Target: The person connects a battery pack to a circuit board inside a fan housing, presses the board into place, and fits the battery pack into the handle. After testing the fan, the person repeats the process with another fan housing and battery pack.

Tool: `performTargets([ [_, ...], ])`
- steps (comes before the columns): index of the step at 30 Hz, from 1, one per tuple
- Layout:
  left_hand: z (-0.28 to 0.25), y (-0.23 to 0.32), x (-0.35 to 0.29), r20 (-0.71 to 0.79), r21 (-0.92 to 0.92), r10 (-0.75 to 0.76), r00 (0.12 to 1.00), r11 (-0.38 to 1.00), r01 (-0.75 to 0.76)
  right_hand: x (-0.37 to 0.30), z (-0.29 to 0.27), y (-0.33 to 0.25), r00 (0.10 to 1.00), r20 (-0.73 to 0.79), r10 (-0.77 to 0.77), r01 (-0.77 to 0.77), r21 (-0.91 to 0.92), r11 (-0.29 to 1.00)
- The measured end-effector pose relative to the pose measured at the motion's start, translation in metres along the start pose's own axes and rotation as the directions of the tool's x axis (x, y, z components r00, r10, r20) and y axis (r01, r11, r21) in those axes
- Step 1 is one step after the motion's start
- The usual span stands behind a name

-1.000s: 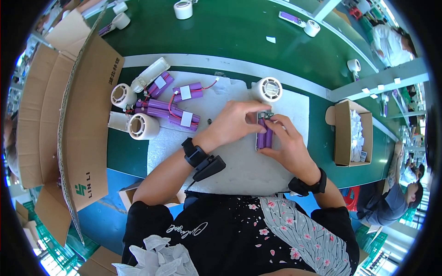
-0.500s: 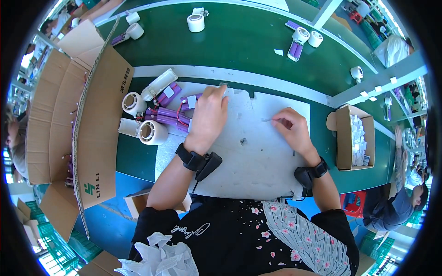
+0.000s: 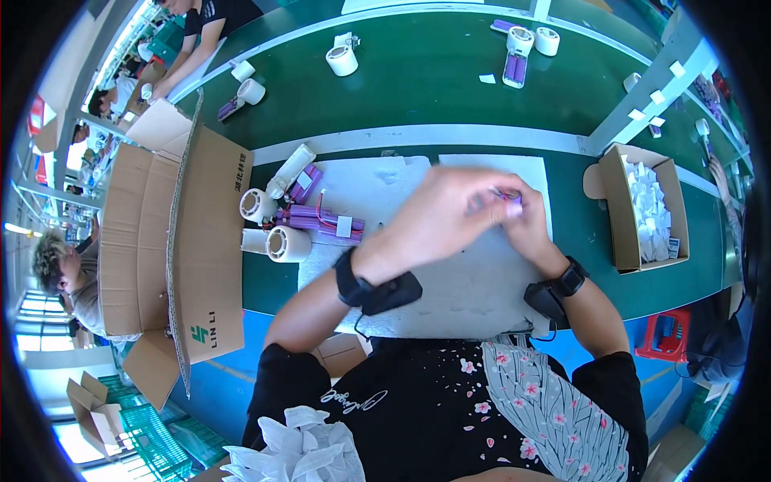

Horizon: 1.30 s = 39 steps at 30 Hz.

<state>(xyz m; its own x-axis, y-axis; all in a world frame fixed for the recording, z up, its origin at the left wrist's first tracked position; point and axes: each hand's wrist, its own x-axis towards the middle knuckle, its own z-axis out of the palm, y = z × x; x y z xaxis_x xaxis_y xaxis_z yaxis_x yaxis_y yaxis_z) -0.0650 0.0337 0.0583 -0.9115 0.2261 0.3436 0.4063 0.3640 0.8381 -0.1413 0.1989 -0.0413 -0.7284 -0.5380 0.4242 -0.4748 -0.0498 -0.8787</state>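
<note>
L hand & R hand together, pinching 1 purple cell pack. 3 tape rolls nearby. White mat, green bench, factory floor.

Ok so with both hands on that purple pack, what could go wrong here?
1. The left hand covers most of the purple pack, so a slip might go unseen.
2. The tape rolls and loose purple packs crowd the white mat's left edge; a left-forearm sweep could knock them.
</note>
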Motion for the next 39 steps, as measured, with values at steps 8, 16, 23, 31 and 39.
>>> performTargets([
  [8,-0.136,-0.131,0.095,-0.355,0.665,-0.112,0.928,0.667,0.335,0.004,0.004,-0.003,0.951,0.036,0.306,-0.308,0.148,0.94],
  [16,-0.201,-0.271,0.116,-0.654,0.536,-0.38,0.655,0.378,0.755,0.002,0.007,-0.001,0.969,0.011,0.245,-0.245,0.035,0.969],
  [23,-0.189,-0.249,0.137,-0.538,0.455,-0.471,0.699,0.536,0.711,0.005,0.0,-0.002,0.92,0.056,0.388,-0.39,0.219,0.894],
  [31,-0.119,-0.107,0.101,0.273,0.056,-0.281,0.92,0.96,0.276,0.033,-0.038,0.0,0.756,0.187,0.627,-0.496,0.789,0.362],
  [39,-0.039,-0.079,0.024,0.344,0.297,-0.028,0.938,0.952,-0.08,0.023,-0.035,0.001,0.806,0.421,0.416,-0.53,0.199,0.824],
])
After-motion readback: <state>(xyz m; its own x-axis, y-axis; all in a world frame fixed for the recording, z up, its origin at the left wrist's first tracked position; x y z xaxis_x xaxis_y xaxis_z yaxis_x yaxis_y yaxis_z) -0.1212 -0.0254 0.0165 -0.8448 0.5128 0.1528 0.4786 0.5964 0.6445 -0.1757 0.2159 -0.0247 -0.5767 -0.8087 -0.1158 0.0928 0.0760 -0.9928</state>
